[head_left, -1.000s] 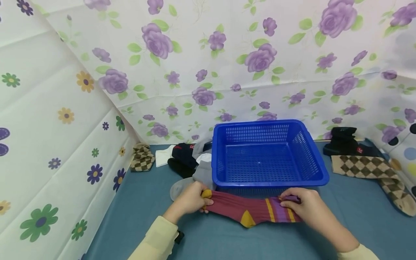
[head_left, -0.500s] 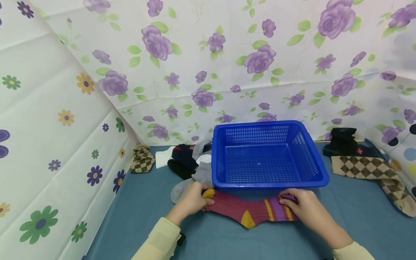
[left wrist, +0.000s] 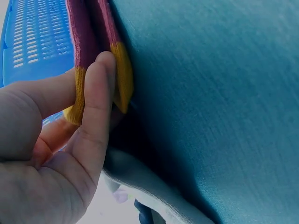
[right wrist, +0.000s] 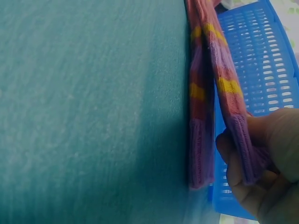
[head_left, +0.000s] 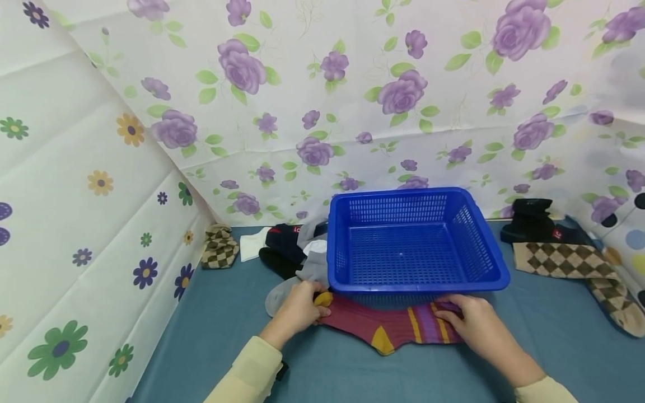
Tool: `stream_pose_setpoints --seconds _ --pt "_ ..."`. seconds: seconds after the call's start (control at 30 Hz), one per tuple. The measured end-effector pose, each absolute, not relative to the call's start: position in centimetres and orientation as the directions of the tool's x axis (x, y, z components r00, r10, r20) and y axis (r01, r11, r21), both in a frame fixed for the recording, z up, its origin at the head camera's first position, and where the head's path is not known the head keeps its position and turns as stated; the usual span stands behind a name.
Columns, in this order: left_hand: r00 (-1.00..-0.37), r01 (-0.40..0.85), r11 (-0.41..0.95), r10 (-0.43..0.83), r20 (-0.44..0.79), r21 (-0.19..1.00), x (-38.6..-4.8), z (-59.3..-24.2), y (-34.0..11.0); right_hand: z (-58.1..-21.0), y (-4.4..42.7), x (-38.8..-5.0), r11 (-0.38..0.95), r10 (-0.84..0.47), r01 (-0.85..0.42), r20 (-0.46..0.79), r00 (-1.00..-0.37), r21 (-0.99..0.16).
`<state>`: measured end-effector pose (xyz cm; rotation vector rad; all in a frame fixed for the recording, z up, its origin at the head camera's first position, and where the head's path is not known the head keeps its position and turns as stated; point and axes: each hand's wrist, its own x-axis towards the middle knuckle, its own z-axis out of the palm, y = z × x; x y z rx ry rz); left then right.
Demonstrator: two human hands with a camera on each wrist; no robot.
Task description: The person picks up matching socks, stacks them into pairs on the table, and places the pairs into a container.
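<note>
A maroon sock (head_left: 353,319) with yellow heel and toe and a purple-striped cuff stretches sideways in front of the blue basket. The wrist views show a second matching sock (right wrist: 196,135) lying under it, the two slightly apart at cuff and toe. My left hand (head_left: 297,308) pinches the upper sock's yellow toe (left wrist: 79,95), with a fingertip lying between the two toes. My right hand (head_left: 476,322) pinches the purple cuff (right wrist: 240,144) of the upper sock; the lower cuff hangs free beside the fingers.
Behind the socks stands a blue plastic basket (head_left: 398,289). Left of it lie grey socks (head_left: 282,294), dark socks (head_left: 284,240), a white sock (head_left: 252,244) and a checkered sock (head_left: 220,246). At right are black socks (head_left: 531,221) and another checkered sock (head_left: 564,259).
Both hands keep their hold on the sock and barely move. The right forearm shifts slightly left and the cuff's edge is drawn in a little. The basket stays where it was.
</note>
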<state>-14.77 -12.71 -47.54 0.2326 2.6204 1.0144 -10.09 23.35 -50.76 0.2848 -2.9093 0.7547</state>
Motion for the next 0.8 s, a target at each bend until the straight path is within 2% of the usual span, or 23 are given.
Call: stream_pose_setpoints --seconds 0.33,0.57,0.8 --pt "-0.943 0.004 0.746 0.225 -0.247 0.666 -15.25 -47.43 -12.67 -51.1 23.75 -10.38 0.861 -0.151 -0.21 0.162 -0.975 -0.463" --pt "-0.971 0.017 0.854 0.137 -0.193 0.52 -15.31 -47.39 -12.6 -51.18 24.0 -10.32 0.876 -0.122 -0.17 0.135 -0.983 -0.451" --pt "-0.99 -0.027 0.877 0.044 -0.137 0.48 -15.35 -47.72 -12.55 -51.06 24.21 -10.24 0.886 -0.094 -0.119 0.08 -0.992 -0.447"
